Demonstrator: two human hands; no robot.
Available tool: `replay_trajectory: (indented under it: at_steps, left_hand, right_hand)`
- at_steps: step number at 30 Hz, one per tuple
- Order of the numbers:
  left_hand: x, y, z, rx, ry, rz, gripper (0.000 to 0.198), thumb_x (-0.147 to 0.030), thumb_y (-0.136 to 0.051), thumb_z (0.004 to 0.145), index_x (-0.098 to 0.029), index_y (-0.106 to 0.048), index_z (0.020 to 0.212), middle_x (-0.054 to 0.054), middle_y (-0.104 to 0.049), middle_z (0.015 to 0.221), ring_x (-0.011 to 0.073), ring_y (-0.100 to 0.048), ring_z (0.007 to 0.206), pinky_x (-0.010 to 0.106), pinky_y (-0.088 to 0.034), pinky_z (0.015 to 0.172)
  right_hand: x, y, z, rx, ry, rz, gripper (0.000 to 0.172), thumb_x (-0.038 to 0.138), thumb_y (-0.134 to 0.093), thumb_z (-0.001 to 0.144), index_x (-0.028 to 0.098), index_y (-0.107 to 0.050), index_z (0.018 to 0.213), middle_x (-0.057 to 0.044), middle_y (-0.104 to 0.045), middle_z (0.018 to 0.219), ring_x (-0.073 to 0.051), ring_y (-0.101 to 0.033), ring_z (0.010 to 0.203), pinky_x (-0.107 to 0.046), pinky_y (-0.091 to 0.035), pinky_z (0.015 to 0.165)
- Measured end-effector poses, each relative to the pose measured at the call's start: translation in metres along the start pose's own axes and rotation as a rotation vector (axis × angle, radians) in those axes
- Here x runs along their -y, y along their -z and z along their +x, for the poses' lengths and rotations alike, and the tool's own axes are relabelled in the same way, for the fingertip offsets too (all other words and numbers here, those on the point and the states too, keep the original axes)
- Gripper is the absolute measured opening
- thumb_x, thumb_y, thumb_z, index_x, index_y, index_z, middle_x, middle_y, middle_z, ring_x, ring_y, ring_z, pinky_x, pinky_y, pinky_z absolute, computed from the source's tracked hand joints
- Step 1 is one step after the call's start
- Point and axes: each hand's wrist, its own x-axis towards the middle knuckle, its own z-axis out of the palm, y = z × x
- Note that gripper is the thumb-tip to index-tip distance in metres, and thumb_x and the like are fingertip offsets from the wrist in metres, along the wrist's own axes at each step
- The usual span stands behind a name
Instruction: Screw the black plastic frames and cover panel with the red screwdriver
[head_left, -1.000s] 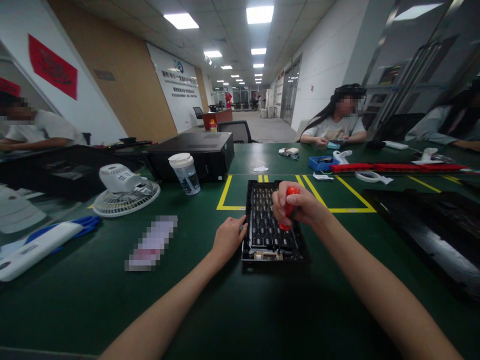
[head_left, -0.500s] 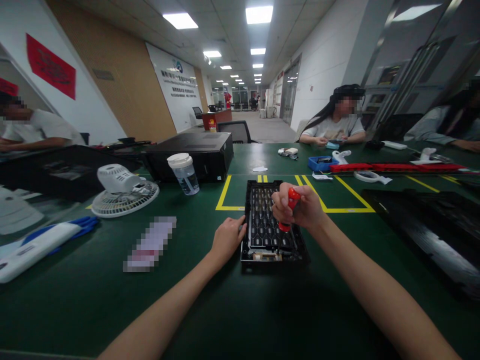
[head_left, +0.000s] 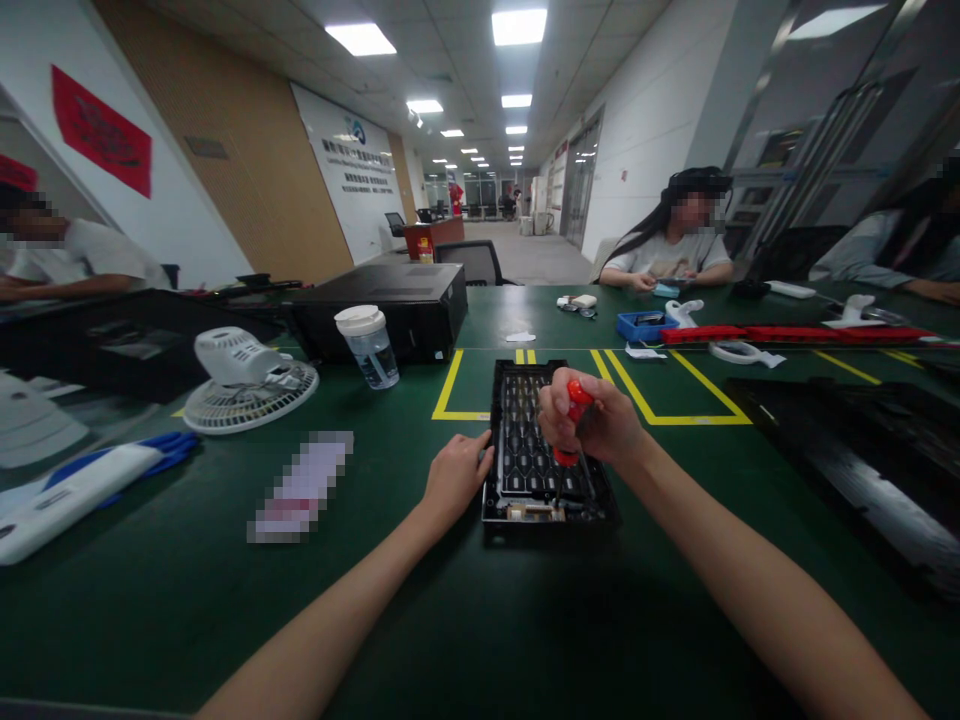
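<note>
A black plastic housing (head_left: 519, 445) with rows of cell-like recesses lies on the green table in front of me. At its near end is a small tan circuit board (head_left: 532, 513). My right hand (head_left: 589, 415) is wrapped round a red-handled screwdriver (head_left: 568, 455), whose dark shaft points down at the right end of the board. Whether the tip sits on a screw is too small to tell. My left hand (head_left: 457, 476) grips the housing's left edge, with thumb and fingers bent against it.
Left stand a white fan (head_left: 251, 385), a lidded plastic cup (head_left: 367, 345) and a large black case (head_left: 390, 300). A blurred flat item (head_left: 304, 487) lies nearer. Right are a black panel (head_left: 862, 460), a blue box (head_left: 645, 326) and yellow tape lines (head_left: 701, 421). Other people sit around the table.
My right hand has shifted slightly left, and the screwdriver handle has turned a little with it. My left hand and the housing stay where they were.
</note>
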Motion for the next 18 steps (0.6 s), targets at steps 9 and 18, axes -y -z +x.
replay_trajectory:
  at_steps: [9, 18]
  left_hand:
    - [0.0, 0.0004, 0.0003, 0.012, 0.012, 0.001, 0.037, -0.033, -0.037, 0.089, -0.023, -0.05, 0.121, 0.005, -0.064, 0.095, 0.0145, -0.055, 0.084, 0.024, -0.043, 0.072]
    - [0.0006, -0.0009, 0.0005, -0.007, -0.006, 0.002, 0.037, -0.034, -0.035, 0.089, -0.024, -0.05, 0.122, 0.005, -0.064, 0.094, 0.0149, -0.056, 0.083, 0.024, -0.043, 0.071]
  right_hand:
    - [-0.0009, 0.0007, -0.0039, -0.146, 0.043, -0.063, 0.028, 0.043, -0.044, 0.078, 0.018, -0.047, 0.068, 0.005, -0.046, 0.052, -0.007, -0.04, 0.036, -0.02, -0.033, 0.037]
    - [-0.0007, -0.0084, -0.0051, -0.204, 0.089, -0.089, 0.025, 0.037, -0.04, 0.081, 0.017, -0.05, 0.07, 0.004, -0.046, 0.054, -0.007, -0.041, 0.038, -0.02, -0.032, 0.038]
